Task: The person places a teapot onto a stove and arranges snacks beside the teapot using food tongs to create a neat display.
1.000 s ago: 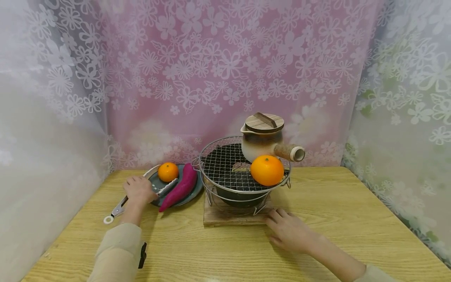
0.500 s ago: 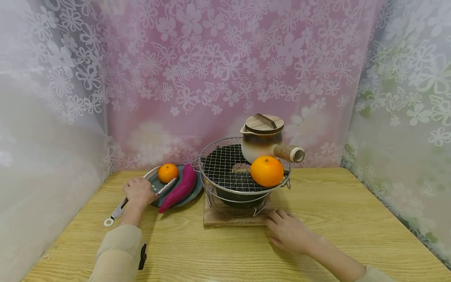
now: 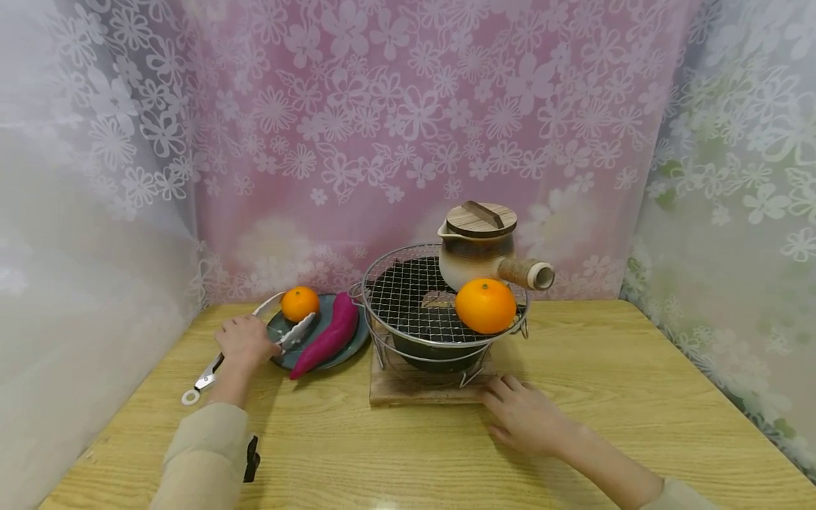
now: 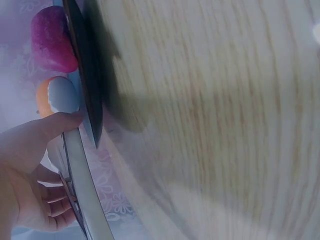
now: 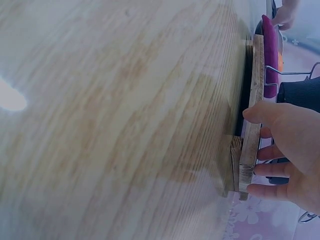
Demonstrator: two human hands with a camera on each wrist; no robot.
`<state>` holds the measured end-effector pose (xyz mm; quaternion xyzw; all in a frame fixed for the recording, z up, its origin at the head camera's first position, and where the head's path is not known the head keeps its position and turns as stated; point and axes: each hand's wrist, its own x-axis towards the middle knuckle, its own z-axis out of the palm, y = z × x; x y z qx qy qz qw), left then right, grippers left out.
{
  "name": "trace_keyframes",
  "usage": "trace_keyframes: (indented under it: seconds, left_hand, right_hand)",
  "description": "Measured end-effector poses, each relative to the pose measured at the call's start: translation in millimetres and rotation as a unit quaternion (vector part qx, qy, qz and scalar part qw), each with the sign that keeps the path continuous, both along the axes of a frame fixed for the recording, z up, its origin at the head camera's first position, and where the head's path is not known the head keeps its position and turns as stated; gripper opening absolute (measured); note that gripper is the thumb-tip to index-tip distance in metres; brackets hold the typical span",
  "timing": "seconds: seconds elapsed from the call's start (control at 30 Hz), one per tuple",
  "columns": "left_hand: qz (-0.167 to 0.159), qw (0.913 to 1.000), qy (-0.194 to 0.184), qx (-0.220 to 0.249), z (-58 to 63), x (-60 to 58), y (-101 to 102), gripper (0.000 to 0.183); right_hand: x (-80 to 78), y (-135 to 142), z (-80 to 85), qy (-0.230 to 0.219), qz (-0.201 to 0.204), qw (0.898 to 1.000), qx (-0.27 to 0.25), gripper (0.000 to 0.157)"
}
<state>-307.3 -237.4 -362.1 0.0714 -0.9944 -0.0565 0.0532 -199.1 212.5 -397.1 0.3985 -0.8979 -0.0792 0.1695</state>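
Note:
My left hand point(image 3: 245, 341) grips a pair of metal tongs point(image 3: 207, 375) with a white ring at the end. Their pale scalloped tips point(image 3: 298, 333) stand on either side of a small orange point(image 3: 300, 304) at the dark plate point(image 3: 324, 360); one tip covers part of the orange in the left wrist view. A purple sweet potato point(image 3: 329, 335) lies on the plate beside it. My right hand point(image 3: 525, 416) rests at the right front corner of a wooden board point(image 3: 421, 394), thumb at the front edge, fingers fairly straight on it point(image 5: 287, 150).
On the board stands a dark round grill point(image 3: 433, 361) with a wire mesh point(image 3: 408, 312). A clay teapot point(image 3: 474, 262) with wooden lid and side handle sits on the mesh, a larger orange point(image 3: 486, 306) in front. Floral curtains point(image 3: 408, 127) enclose the table point(image 3: 357, 460).
My left hand has shifted slightly left with the tongs, whose tips have closed in around the small orange. The orange has moved a little left and up. My right hand stays put.

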Motion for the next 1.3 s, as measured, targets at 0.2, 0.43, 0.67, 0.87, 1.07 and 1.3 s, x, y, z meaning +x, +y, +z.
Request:
trace_keyframes:
  seconds: [0.2,0.43,0.67,0.87,1.07,1.3]
  left_hand:
    - [-0.002,1.0000,0.001,0.006,6.0,0.2,-1,0.067]
    - [-0.001,1.0000,0.007,0.002,14.2,0.8,-2,0.074]
    - [-0.007,0.9998,0.019,0.003,22.2,2.4,-1,0.081]
    - [-0.012,0.9994,0.030,0.011,27.3,5.1,0,0.084]
    - [-0.019,0.9993,0.028,0.017,34.9,9.1,1,0.083]
    - [-0.032,0.9988,0.033,0.016,43.2,14.9,3,0.081]
  right_hand:
    - [0.9,0,3.0,-0.007,-0.005,1.000,0.005,0.044]
    - [1.4,-1,3.4,-0.008,-0.006,1.000,0.006,0.044]
    - [0.3,0,2.8,-0.008,-0.008,1.000,0.006,0.042]
    - [1.1,0,2.8,-0.011,-0.003,1.000,0.002,0.042]
    - [1.3,0,2.4,-0.004,0.000,1.000,-0.002,0.042]
    - [-0.1,0,0.4,0.003,0.006,1.000,-0.006,0.042]
